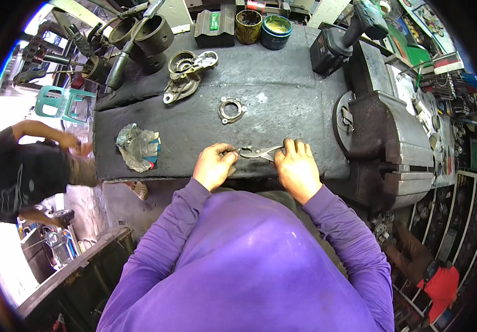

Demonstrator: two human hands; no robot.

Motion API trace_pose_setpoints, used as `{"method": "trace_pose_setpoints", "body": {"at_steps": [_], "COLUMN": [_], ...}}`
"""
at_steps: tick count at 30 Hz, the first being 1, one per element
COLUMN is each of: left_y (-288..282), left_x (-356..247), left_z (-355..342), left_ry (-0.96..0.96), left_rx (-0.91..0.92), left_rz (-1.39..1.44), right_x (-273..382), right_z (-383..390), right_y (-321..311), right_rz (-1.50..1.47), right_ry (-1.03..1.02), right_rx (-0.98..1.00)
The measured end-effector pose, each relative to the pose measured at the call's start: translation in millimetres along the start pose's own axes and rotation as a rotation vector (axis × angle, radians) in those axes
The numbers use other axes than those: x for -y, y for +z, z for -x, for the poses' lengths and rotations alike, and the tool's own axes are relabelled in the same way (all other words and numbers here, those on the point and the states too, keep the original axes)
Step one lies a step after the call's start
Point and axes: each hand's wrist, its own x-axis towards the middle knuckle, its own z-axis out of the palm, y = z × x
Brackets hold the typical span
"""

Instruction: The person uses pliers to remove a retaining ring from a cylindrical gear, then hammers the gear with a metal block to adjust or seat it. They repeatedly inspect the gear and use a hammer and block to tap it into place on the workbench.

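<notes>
My right hand (297,169) is closed on the handles of metal pliers (257,152) near the front edge of the dark metal workbench (291,88). My left hand (214,166) is closed at the pliers' head, fingertips pinched on something small that I cannot make out. Beyond the pliers lies a metal flange ring (231,110). Farther back is a cast metal housing (183,77) with a round bore. A crumpled rag or glove (136,148) lies left of my left hand.
Tools with cylinders (152,39), cans (275,30) and a cordless power tool (327,52) line the back. A large vise (387,149) stands right. A person in dark clothing (20,171) is beside a green stool (61,102) at left; another in red (440,285) is lower right, by shelving.
</notes>
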Motion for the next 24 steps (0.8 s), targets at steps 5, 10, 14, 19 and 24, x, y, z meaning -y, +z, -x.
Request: {"method": "trace_pose_setpoints", "body": {"at_steps": [5, 10, 14, 19, 24], "left_y": [-21.1, -29.9, -36.0, -36.4, -37.2], "left_x": [-1.2, -0.8, -8.3, -21.5, -23.1], "left_z": [-9.4, -24.3, -35.3, -47.9, -55.9], "left_ry": [0.270, 0.273, 0.193, 0.261, 0.310], "left_rx": [-0.101, -0.090, -0.039, -0.048, -0.098], "left_rz": [-0.472, -0.463, -0.429, -0.523, -0.562], "right_x": [26.2, 38.7, 35.8, 25.7, 22.7], "right_z": [-11.4, -22.5, -34.4, -44.2, -54.6], "right_y": [7.4, 13.7, 16.0, 20.8, 29.9], "right_rz": [0.002, 0.025, 0.058, 0.045, -0.001], "right_ry": [0.067, 0.145, 0.152, 0.166, 0.160], "right_rx": [-0.043, -0.014, -0.073, -0.062, -0.144]}}
